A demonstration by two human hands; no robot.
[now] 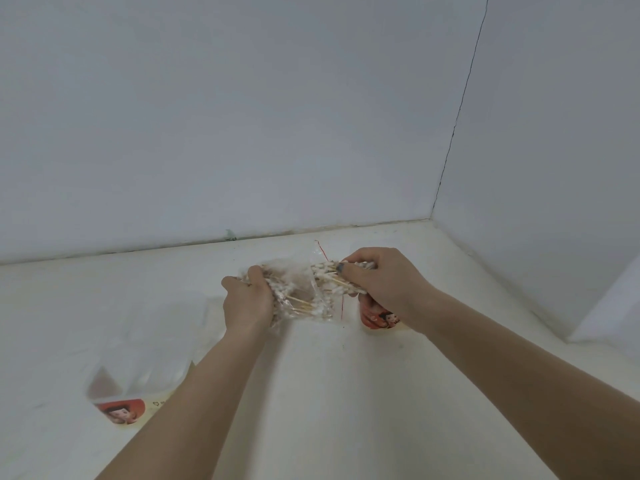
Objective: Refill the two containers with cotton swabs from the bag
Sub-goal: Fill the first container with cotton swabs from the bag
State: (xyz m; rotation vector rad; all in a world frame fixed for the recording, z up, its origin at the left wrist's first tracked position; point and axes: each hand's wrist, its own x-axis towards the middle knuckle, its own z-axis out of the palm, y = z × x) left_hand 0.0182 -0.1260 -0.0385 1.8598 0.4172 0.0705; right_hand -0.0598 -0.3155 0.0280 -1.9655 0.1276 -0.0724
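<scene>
At the near left of the white table [346, 393] we see a clear plastic container [138, 386] with a red-and-cream label band around its base, printed with a cartoon figure. Its walls are so transparent that we cannot tell whether anything is inside it. It stands well apart from both hands.

Moving right, our left hand [246, 299] holds one end of a clear plastic bag [298, 292] above the table, near the back wall [242, 116]. Its fingers are curled tight round the plastic and the swabs bunched inside it, with the back of the hand turned toward us.

The bag stretches crumpled between the two hands. Inside it lie cotton swabs [291, 296] with pale wooden sticks and white tips, jumbled at several angles. A thin red strip [343, 303] hangs down from the bag's right part, and another bit of it curls up above the bag.

Further right, our right hand [381, 282] grips a bundle of swabs at the bag's other end, where they stick out of the plastic. Thumb and fingers are clamped round the bundle; the thumbnail is dark.

Just below that hand and partly hidden by the wrist stands a second container [375, 317], of which only the same red label shows. Beyond it, a side wall [554, 133] meets the back wall at a corner.
</scene>
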